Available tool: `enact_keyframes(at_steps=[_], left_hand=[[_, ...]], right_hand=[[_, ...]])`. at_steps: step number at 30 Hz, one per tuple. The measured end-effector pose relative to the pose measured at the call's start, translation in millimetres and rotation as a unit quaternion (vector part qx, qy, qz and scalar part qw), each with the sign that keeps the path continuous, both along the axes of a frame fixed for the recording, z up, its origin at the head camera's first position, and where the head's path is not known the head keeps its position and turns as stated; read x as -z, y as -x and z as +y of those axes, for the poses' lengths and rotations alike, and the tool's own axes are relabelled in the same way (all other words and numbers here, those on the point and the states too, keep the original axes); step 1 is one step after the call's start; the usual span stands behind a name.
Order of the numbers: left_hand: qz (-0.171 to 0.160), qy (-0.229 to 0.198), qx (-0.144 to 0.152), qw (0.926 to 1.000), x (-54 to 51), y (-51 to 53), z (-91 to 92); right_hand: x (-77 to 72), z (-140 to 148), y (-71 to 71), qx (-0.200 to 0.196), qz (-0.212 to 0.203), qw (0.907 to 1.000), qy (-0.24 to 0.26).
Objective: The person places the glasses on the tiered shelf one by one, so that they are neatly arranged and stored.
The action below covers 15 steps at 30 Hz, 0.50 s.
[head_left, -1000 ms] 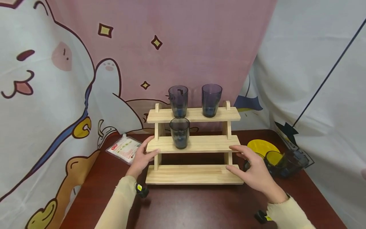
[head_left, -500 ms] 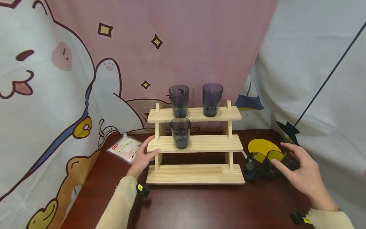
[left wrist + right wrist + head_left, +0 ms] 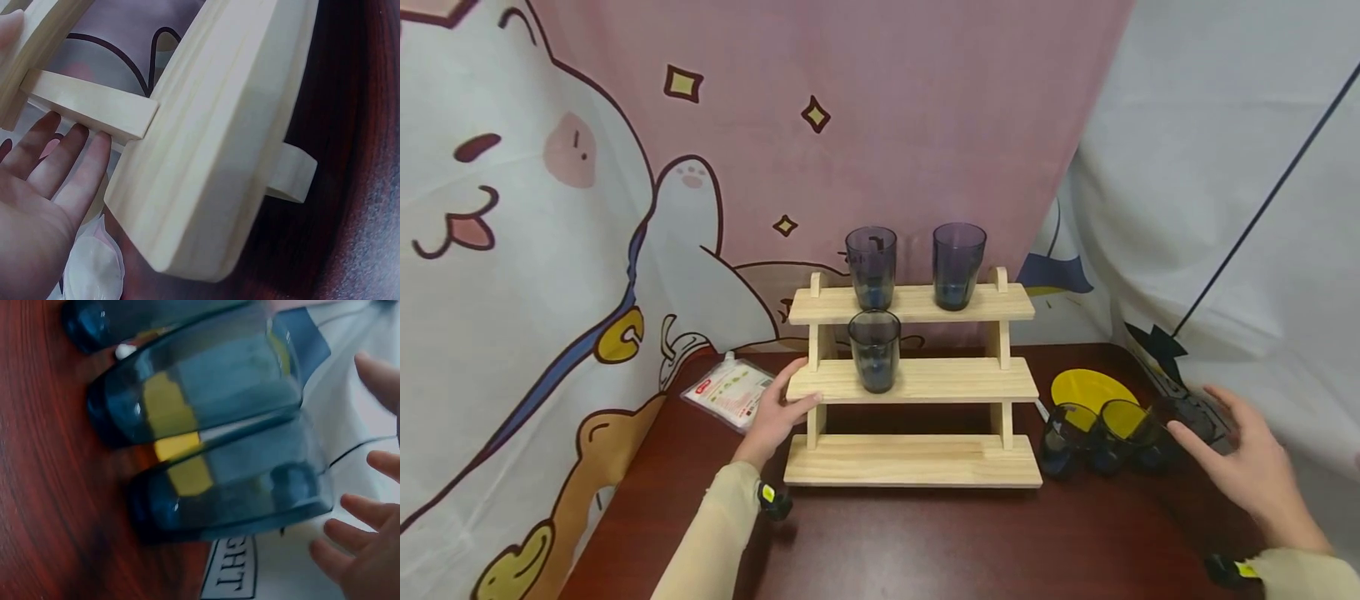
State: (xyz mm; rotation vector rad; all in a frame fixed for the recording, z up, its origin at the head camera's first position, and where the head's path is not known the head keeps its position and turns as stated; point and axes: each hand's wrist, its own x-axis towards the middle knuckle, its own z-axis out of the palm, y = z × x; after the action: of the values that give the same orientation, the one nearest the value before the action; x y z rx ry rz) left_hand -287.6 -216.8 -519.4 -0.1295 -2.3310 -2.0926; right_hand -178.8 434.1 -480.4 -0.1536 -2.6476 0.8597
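Head view: three glasses [image 3: 1105, 454] upright in row near right edge of desk [image 3: 940, 542]; right hand [image 3: 1251, 462], fingers spread, holding nothing, just beside outermost glass [image 3: 231, 487], nearer than left hand [image 3: 775, 417], which grips rack [image 3: 962, 379] at left end.

Setting: I work in a curtained booth, likely a makeshift studio corner; the building I cannot identify. Evidence: cartoon-printed pink cloth [image 3: 970, 125] and creased white cloth [image 3: 1217, 167] hang close around my dark red-brown worktop [image 3: 970, 542], which carries a wooden stand [image 3: 917, 462]; I wear black wrist devices [image 3: 777, 505].
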Motion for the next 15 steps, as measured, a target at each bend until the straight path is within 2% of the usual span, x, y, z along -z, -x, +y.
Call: enact_keyframes(at_steps=[3,8,15], left_hand=[[0.002,0.001,0.002,1.0,-0.1,0.0,0.6],[0.0,0.006,-0.001,1.0,0.7,0.6,-0.4],[-0.001,0.004,0.0,1.0,2.4,1.4,-1.1]], right_hand=[[7.2,9.8,3.0,-0.032,-0.041,0.998,0.035],[12.9,19.2,9.8,-0.055,-0.091,0.9935,0.041],[22.6,23.4,12.1,-0.055,-0.093,0.992,0.064]])
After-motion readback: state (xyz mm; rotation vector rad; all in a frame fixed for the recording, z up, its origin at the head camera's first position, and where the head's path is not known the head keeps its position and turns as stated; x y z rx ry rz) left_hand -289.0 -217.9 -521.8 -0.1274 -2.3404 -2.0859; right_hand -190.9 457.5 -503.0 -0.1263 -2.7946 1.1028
